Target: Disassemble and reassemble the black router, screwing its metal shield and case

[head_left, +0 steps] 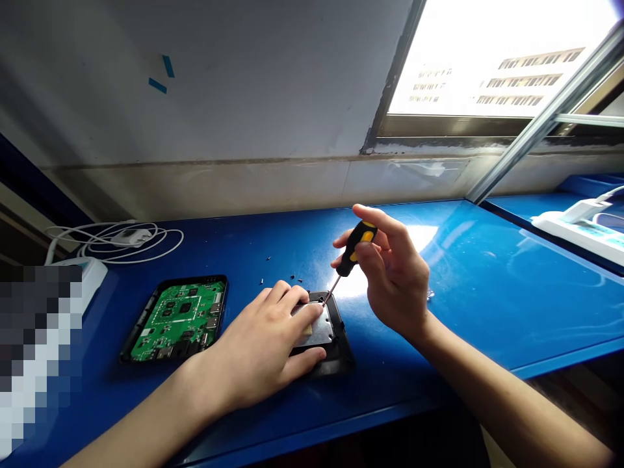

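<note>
My left hand [266, 344] lies flat, fingers spread, on a small black device shell [336, 338] with a grey metal plate inside, holding it against the blue bench. My right hand [394, 273] pinches a black and yellow screwdriver [353, 250] above it; the thin tip touches the shell's far edge near my left fingertips. To the left rests a second black shell holding a green circuit board [180, 315]. Several tiny dark screws [280, 276] lie scattered just behind the two shells.
The blue bench [487, 286] runs along a grey wall under a window. A coiled white cable with a plug [127, 237] lies at the back left beside a white box [92, 270]. A white power strip [580, 224] sits on a second blue surface at right.
</note>
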